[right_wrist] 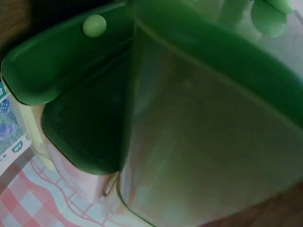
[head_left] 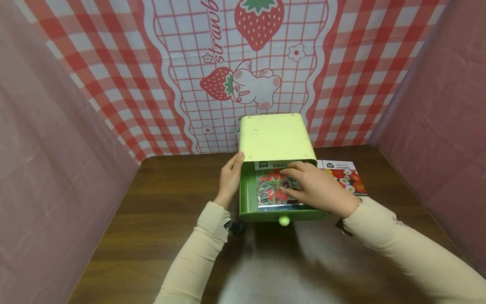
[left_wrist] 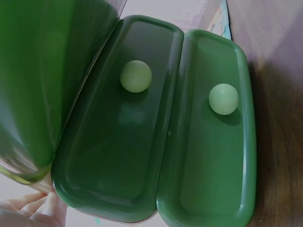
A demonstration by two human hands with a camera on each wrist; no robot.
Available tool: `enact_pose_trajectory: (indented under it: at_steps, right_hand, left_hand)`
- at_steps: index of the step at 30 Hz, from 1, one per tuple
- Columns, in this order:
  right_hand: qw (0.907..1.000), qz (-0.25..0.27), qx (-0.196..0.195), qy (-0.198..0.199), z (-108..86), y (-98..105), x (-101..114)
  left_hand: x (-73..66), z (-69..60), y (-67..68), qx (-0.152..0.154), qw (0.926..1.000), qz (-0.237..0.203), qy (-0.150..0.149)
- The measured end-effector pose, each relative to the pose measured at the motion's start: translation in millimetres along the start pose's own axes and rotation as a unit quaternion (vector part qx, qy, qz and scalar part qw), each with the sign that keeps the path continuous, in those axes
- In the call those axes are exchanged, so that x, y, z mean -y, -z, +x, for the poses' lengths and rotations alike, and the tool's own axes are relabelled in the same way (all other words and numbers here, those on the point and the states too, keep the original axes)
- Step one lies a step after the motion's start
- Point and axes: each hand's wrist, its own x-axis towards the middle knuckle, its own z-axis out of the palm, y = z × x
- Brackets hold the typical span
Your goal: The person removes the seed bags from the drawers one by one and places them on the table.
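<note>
A small cabinet with a pale yellow-green shell (head_left: pixel 275 137) stands on the table, its top green drawer (head_left: pixel 248 192) pulled out. Inside the drawer lies a flower seed packet (head_left: pixel 267 194) with red blooms. My right hand (head_left: pixel 322 188) reaches over the drawer from the right, thumb and fingers spread apart above the packet; whether they touch it is hard to tell. My left hand (head_left: pixel 229 175) rests against the cabinet's left side near the front. In the left wrist view, fingertips (left_wrist: pixel 57 208) show beside the shell. The right hand is out of sight in its wrist view.
Right of the cabinet lies a packet with red and white flowers (head_left: pixel 347 181). A packet with purple-blue flowers (right_wrist: pixel 7 125) shows beside the cabinet in the right wrist view. Two lower drawers (left_wrist: pixel 113 156) are closed, with round knobs. A checked strawberry cloth (head_left: pixel 182 84) hangs behind.
</note>
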Motion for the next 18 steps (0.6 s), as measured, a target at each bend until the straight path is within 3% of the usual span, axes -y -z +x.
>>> enact_pose_trajectory:
  at_steps: [10, 18]
  right_hand:
    - [0.9927, -0.047, 0.096, -0.056, 8.4, -10, 1]
    - [0.9872, -0.084, 0.112, -0.077, 10.8, -12, 5]
  left_hand:
    - [5.3, 2.5, -0.6, -0.002, 1.0000, 0.002, -0.001]
    - [5.1, 2.6, -0.7, -0.001, 1.0000, 0.002, -0.005]
